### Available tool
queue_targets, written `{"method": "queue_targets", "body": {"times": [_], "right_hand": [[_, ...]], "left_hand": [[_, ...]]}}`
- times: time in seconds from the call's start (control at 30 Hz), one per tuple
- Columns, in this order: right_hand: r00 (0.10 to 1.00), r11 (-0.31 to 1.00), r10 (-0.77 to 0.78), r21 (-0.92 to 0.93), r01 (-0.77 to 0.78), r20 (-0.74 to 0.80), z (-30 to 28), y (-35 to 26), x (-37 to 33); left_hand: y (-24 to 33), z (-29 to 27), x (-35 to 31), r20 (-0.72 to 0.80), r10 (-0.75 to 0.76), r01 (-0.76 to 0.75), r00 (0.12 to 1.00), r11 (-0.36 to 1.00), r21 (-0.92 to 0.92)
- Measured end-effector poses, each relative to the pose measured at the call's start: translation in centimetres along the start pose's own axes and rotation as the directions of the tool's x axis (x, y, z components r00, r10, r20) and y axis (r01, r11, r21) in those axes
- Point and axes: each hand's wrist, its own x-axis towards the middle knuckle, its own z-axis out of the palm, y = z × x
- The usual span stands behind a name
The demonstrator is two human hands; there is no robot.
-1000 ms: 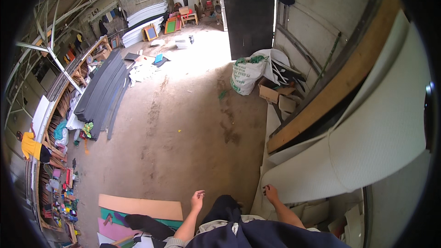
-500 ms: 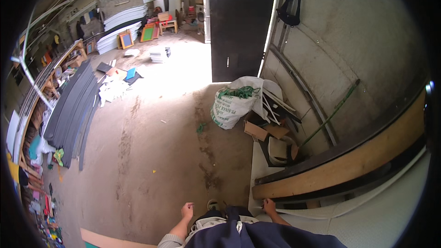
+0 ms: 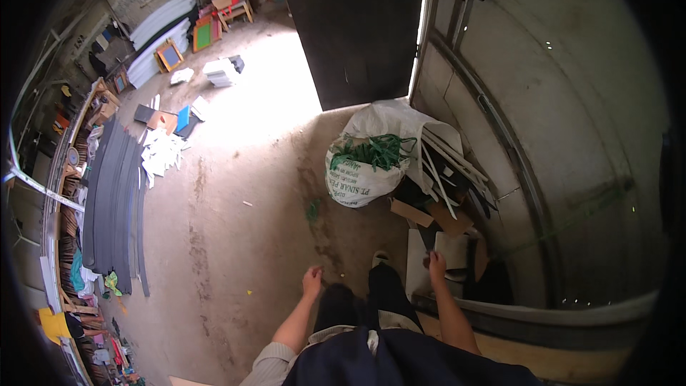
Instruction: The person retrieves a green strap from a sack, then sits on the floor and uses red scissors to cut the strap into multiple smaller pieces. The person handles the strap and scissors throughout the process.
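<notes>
I look down at a bare concrete floor [image 3: 243,243]. My left hand [image 3: 312,280] hangs loose over the floor, fingers slightly curled, holding nothing. My right hand [image 3: 435,264] is out to the right, over white board scraps [image 3: 451,249] and cardboard pieces [image 3: 429,216]; it holds nothing that I can see. Just ahead stands a white sack [image 3: 363,171] stuffed with green strapping [image 3: 373,150]. White slats [image 3: 446,171] lean beside the sack against the wall.
A dark door panel [image 3: 357,28] stands ahead, a pale wall [image 3: 572,100] on the right. Long dark grey sheets [image 3: 111,200] lie along the left. White foam sheets [image 3: 161,25], small frames [image 3: 170,55] and paper stacks [image 3: 221,70] sit far back. A curved board edge [image 3: 557,314] lies lower right.
The view has swung right and forward toward the sack and scrap pile. My right hand has come off the large white sheet, which has left the picture. The sack is much closer.
</notes>
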Motion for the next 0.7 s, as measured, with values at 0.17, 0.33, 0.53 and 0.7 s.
{"method": "queue_targets", "body": {"times": [0.17, 0.33, 0.53, 0.7], "right_hand": [[0.939, 0.889, -0.332, -0.306, 0.342, 0.085, 4.6, -12.1, 8.7], [0.933, 0.874, -0.305, -0.333, 0.354, 0.191, 8.6, -19.7, 15.0], [0.991, 0.943, -0.13, -0.304, 0.135, 0.036, 14.7, -16.5, 22.5], [0.971, 0.908, -0.233, -0.37, 0.197, -0.055, 20.0, -16.3, 25.6]], "left_hand": [[13.1, 1.7, 11.5, 0.091, -0.108, 0.12, 0.99, 0.983, -0.139], [18.2, 10.0, 26.1, 0.119, 0.121, -0.067, 0.986, 0.923, -0.379], [23.7, 19.5, 38.5, 0.207, -0.01, 0.048, 0.978, 0.982, -0.181], [27.0, 22.4, 43.0, 0.26, -0.235, 0.225, 0.937, 0.972, 0.067]]}}
